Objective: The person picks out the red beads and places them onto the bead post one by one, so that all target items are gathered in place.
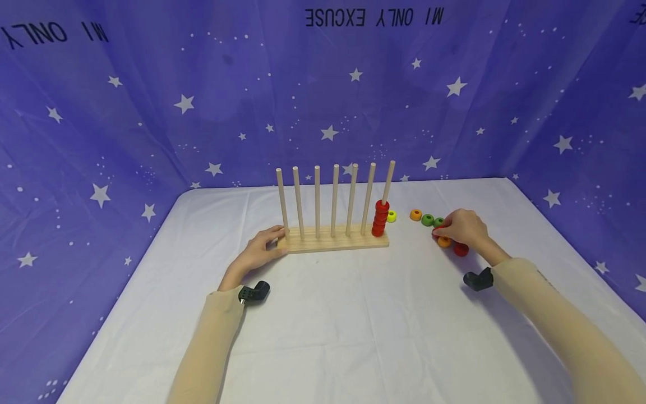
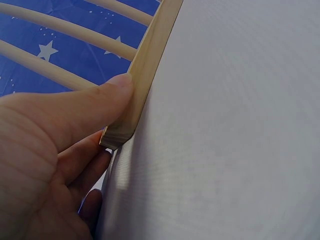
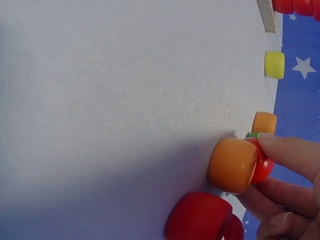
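Observation:
A wooden peg rack [image 1: 328, 243] with a row of upright dowels stands on the white table. My left hand [image 1: 258, 250] grips its left end, thumb [image 2: 117, 92] along the front edge and fingers behind. Several red beads [image 1: 381, 219] are stacked on the rightmost dowel. To the right, my right hand [image 1: 465, 229] pinches a red bead [image 3: 263, 165] between thumb and fingers. In the right wrist view, an orange bead [image 3: 229, 165] partly hides that bead. Other red beads [image 3: 195, 217] lie just below the hand.
Beyond the rack's right end sits a yellow bead [image 1: 391, 216]. An orange bead [image 1: 416, 215] and green beads [image 1: 427, 220] lie between it and my right hand. A blue star-printed curtain [image 1: 328, 101] hangs behind and along both sides of the table [image 1: 333, 325].

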Tool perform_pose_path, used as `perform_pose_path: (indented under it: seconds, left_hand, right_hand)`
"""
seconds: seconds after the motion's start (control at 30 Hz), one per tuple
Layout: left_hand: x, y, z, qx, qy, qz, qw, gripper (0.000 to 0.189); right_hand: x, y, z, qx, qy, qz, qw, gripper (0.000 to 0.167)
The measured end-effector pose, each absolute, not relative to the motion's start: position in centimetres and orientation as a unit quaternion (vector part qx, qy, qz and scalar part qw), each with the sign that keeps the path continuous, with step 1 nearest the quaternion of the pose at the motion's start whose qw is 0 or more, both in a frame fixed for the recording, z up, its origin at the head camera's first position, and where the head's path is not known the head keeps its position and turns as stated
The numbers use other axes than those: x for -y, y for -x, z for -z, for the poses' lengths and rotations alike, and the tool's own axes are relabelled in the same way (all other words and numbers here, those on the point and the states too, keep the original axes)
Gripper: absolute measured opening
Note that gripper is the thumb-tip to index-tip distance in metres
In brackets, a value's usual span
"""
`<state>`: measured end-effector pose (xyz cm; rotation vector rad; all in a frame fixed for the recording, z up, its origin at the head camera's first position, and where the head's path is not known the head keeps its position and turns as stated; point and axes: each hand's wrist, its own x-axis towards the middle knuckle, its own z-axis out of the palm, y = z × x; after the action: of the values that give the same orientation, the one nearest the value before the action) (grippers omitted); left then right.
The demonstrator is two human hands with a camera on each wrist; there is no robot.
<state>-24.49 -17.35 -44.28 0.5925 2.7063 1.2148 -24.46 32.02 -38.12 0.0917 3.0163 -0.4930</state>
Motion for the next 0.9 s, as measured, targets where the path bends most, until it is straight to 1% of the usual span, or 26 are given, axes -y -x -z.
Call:
perform_pose_path:
  seconds: [0.3, 0.6, 0.9]
  left_hand:
    - [17.28, 24.47, 44.18, -0.894, -0.193, -0.4, 0.057, 0.059]
    - [17.33, 24.34, 44.19, -0.895, -0.192, -0.399, 0.057, 0.059]
    - [17.35, 24.47, 44.36, -0.893, -0.196, -0.402, 0.055, 0.059]
  right_hand:
    - [-32.09, 24.64, 38.19, -0.985, -0.016, 0.163, 0.061, 0.04]
    - [-31.89, 24.47, 38.21, -0.983, -0.001, 0.176, 0.061, 0.037]
    - [-31.73, 24.14, 38.1, -0.983, 0.009, 0.176, 0.043, 0.038]
